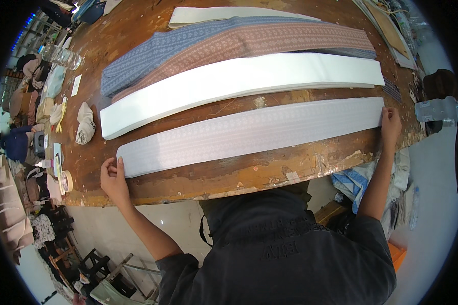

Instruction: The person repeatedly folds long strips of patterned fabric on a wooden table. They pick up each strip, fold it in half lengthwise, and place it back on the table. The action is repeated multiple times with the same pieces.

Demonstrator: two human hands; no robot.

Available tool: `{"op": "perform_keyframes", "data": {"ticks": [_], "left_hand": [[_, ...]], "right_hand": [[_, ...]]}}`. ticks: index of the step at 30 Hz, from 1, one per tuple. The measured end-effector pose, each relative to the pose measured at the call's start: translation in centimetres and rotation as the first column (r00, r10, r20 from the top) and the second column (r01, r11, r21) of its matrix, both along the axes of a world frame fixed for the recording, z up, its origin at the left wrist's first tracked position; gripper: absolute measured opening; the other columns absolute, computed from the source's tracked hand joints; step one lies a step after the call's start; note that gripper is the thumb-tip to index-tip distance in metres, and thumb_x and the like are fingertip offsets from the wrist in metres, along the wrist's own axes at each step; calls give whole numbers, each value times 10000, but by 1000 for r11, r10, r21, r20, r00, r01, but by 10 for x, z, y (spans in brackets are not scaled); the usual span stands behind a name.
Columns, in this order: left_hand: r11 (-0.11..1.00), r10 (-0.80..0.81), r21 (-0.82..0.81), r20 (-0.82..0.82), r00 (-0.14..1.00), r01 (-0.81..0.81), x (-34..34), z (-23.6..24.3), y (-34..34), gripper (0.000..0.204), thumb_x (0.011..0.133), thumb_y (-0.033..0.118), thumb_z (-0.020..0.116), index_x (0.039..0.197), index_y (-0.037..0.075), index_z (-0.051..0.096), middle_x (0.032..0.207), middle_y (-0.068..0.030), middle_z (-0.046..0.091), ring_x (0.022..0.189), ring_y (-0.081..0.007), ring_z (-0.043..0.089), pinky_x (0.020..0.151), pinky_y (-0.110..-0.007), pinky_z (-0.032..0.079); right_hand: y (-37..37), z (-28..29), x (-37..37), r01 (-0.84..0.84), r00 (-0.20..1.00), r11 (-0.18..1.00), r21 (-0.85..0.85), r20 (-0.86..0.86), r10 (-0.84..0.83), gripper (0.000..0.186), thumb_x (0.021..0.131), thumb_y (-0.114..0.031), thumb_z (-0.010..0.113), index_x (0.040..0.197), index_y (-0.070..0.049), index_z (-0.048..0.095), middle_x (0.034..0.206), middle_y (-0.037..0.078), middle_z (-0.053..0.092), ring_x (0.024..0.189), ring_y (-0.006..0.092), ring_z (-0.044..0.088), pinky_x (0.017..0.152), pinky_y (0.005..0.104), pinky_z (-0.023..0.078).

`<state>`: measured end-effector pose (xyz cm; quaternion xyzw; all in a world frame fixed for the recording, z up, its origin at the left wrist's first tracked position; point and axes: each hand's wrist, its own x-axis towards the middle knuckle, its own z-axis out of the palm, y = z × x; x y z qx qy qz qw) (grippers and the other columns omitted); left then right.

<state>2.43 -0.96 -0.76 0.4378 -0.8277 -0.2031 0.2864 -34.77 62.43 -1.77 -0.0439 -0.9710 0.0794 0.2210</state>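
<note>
A long pale white fabric strip (254, 131) lies stretched along the near side of the brown table, with a faint pattern showing through it. At its left end, my left hand (114, 182) pinches the corner, thumb on top. Its right end is gripped between the fingers of my right hand (390, 124), close to the table's right edge. Just beyond it lies a thicker stack of bright white strips (239, 79). Farther back, a reddish-brown patterned strip (269, 40) overlaps a blue patterned strip (137, 61).
Another white strip (229, 14) lies at the far side of the worn table (213, 185). On the left are a crumpled cream cloth (85, 123), a tape roll (66, 181) and a clear bottle (63, 57). A plastic bottle (437, 110) is at the right. Bags (361, 178) sit below the table edge.
</note>
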Motion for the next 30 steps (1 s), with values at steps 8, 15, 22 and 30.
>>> {"op": "perform_keyframes", "data": {"ticks": [8,15,22,30], "left_hand": [[831,-428,-355,82,900,427,-37,17,54,211,788,125,734,964,37,656,986,-110,597,936,-285,570,833,-371,448],[600,-743,-216,205,637,770,-83,25,119,332,687,268,801,942,95,678,1153,-83,596,1131,-298,529,958,-456,381],[547,-781,-256,188,596,797,-88,13,126,364,661,301,808,923,84,676,1148,-83,610,1129,-300,545,973,-501,371],[555,-782,-229,184,595,800,-85,9,127,340,662,294,812,903,96,677,1117,-68,624,1102,-280,569,966,-501,376]], "right_hand": [[-142,26,66,-755,656,647,-106,-91,750,315,786,-209,737,1057,-66,662,1070,122,626,1016,318,570,913,415,433],[-230,46,104,-979,103,112,-169,56,993,401,755,-318,753,1075,-105,639,1138,66,589,1060,272,521,897,420,397],[-257,38,92,-926,289,281,-251,6,957,198,761,-145,730,922,-59,652,953,72,586,892,275,533,794,387,433],[-271,33,90,-890,341,347,-294,75,937,130,763,-115,714,816,-43,620,845,81,567,844,281,544,765,390,459]]}}
